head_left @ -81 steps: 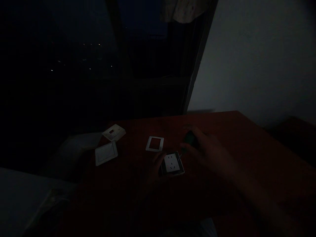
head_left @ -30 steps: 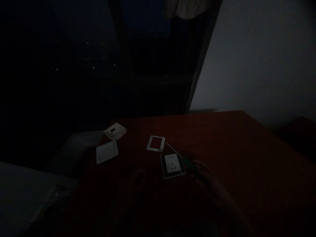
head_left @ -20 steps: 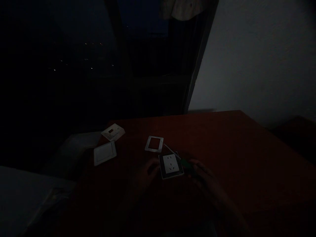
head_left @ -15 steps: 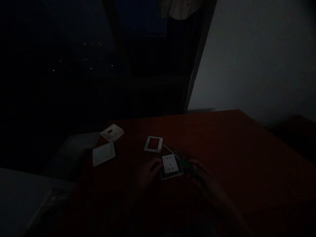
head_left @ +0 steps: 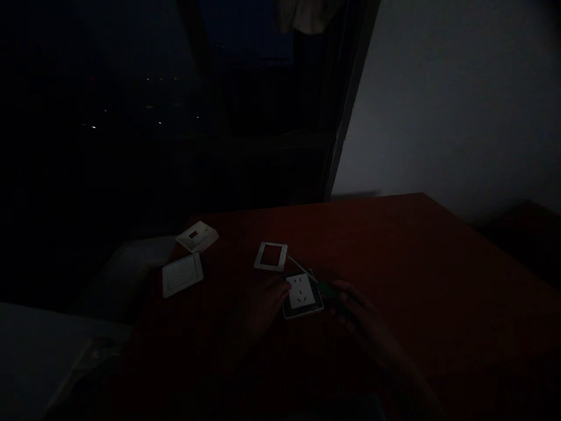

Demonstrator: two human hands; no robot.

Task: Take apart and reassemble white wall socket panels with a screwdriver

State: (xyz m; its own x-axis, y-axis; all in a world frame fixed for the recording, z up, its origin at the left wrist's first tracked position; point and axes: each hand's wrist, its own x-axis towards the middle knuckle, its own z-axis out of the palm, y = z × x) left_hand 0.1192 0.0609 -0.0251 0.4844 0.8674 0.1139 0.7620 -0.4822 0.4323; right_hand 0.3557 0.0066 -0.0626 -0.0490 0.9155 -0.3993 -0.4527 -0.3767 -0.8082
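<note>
A wall socket (head_left: 300, 292) with a white centre and dark surround lies on the red-brown table in dim light. At its left edge my left hand (head_left: 268, 297) is closed, its fingertips reaching over the white face. My right hand (head_left: 357, 310) wraps round the green handle of a screwdriver (head_left: 324, 287), just right of the socket. The screwdriver's thin shaft slants up and left across the socket's top corner, its tip close to a white square frame (head_left: 258, 263). Darkness hides much of both hands.
To the left lie a white cover plate (head_left: 183, 275) and, behind it, a white box-like part (head_left: 193, 238) with a rectangular hole. The table (head_left: 394, 245) runs up to a dark window at the back and a pale wall (head_left: 438, 117) on the right.
My left fingers have shifted slightly up and over the socket's left side. The screwdriver and right hand stay almost in place, and the whole view has drifted slightly.
</note>
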